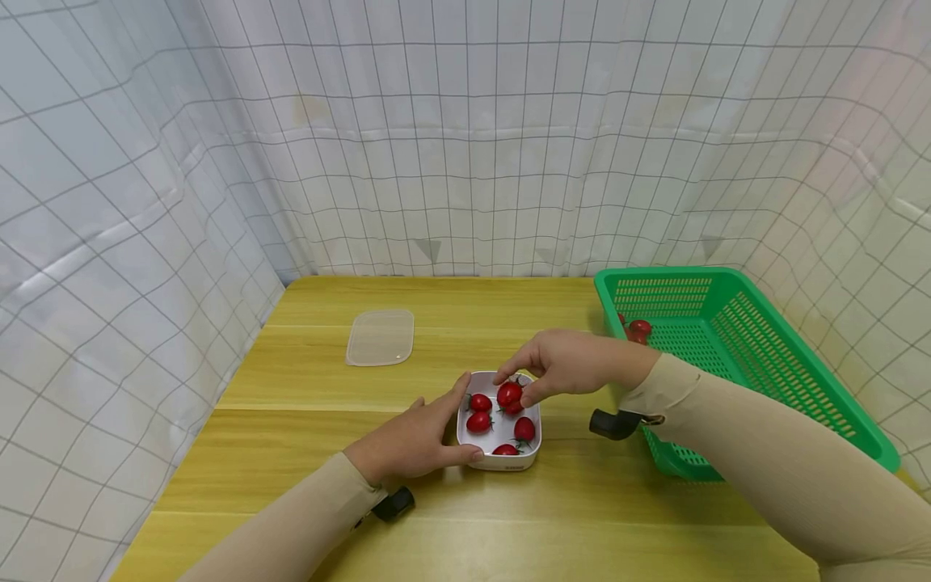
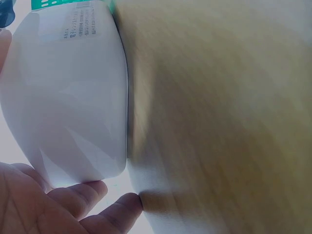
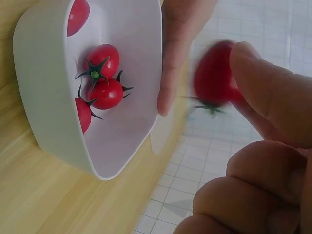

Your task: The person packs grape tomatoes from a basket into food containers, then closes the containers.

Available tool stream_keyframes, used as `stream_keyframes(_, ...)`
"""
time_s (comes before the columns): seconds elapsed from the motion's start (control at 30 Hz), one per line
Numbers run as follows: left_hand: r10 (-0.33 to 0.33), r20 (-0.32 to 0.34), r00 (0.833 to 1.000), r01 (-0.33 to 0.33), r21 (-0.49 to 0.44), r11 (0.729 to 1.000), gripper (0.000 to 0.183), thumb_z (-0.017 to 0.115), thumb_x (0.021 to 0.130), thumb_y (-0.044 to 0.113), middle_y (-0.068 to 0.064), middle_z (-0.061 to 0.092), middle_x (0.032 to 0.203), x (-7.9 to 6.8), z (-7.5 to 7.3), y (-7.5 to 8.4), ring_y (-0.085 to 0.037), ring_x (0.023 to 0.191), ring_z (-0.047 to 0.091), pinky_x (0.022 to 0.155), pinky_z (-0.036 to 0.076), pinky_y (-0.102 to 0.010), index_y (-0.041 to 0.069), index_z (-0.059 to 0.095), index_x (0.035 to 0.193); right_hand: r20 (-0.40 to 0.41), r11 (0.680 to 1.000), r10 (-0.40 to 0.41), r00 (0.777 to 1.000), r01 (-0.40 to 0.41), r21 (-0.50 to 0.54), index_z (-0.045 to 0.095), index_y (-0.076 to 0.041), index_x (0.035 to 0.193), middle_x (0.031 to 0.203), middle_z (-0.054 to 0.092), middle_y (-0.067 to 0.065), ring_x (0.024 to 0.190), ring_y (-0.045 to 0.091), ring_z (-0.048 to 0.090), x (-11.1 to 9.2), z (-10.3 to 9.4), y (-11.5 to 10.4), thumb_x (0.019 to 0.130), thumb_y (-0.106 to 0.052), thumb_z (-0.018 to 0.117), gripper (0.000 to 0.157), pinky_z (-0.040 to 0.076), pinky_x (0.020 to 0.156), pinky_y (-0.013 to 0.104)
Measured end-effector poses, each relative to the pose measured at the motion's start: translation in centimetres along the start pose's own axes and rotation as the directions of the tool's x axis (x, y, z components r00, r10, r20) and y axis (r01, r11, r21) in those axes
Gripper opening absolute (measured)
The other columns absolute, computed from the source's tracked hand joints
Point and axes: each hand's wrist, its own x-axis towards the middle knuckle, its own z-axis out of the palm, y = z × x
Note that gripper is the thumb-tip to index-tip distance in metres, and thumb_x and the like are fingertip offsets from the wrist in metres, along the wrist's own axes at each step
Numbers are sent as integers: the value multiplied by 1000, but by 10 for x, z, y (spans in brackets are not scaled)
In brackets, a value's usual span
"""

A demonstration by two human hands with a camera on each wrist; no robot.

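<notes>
A small white square container (image 1: 502, 463) sits on the wooden table, with several red cherry tomatoes (image 1: 478, 422) inside, green stems on them. My left hand (image 1: 418, 436) grips the container from its left side, thumb at the front corner and index finger along the back corner. In the left wrist view, fingertips (image 2: 92, 190) rest against the white wall, which carries printed text. Over the back right of the container, my right hand (image 1: 570, 364) pinches one cherry tomato (image 3: 212, 75) between thumb and fingers. That tomato looks blurred in the right wrist view, its stem pointing down.
A translucent square lid (image 1: 381, 338) lies on the table (image 1: 305, 453), behind and left of the container. To the right stands a green slotted basket (image 1: 669, 273) with a few cherry tomatoes (image 1: 640, 327) at its left side. White grid-patterned curtains (image 1: 465, 162) surround the table.
</notes>
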Motion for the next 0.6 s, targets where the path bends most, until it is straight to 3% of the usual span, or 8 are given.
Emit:
stream_keyframes(0.23, 2, -4, 1000, -2, -15, 1000, 110, 72, 95, 58, -5, 29, 174, 0, 1, -1, -24, 158, 35, 129, 11, -71, 15, 5, 171, -65, 998, -12, 998, 17, 66, 73, -27, 134, 60, 40, -8, 59, 10, 41, -8, -5, 9, 95, -30, 80, 39, 41, 59, 24)
stream_keyframes(0.4, -4, -9, 1000, 3, -13, 1000, 110, 72, 95, 58, -5, 28, 174, -1, 1, 0, -24, 158, 36, 130, 11, -68, 17, 5, 172, -159, 985, 45, 986, -17, 174, 71, -27, 137, 60, 39, -5, 57, 16, 43, -29, -25, 33, 101, -32, 72, 36, 48, 66, 31)
stream_keyframes(0.5, -7, -10, 1000, 7, -11, 1000, 110, 72, 95, 58, -5, 27, 174, -1, 2, 0, -24, 158, 35, 131, 11, -67, 17, 4, 172, -231, 970, 126, 965, -71, 231, 69, -24, 139, 55, 40, -2, 48, 20, 47, -45, -41, 56, 103, -33, 69, 38, 52, 59, 34)
stream_keyframes(0.6, -8, -8, 1000, 8, -14, 1000, 110, 73, 95, 57, -5, 26, 175, -1, 2, 1, -24, 159, 34, 131, 10, -66, 18, 4, 172, -332, 963, 209, 920, -135, 232, 67, -22, 143, 55, 44, 0, 50, 23, 54, -62, -54, 85, 104, -38, 68, 42, 54, 59, 36)
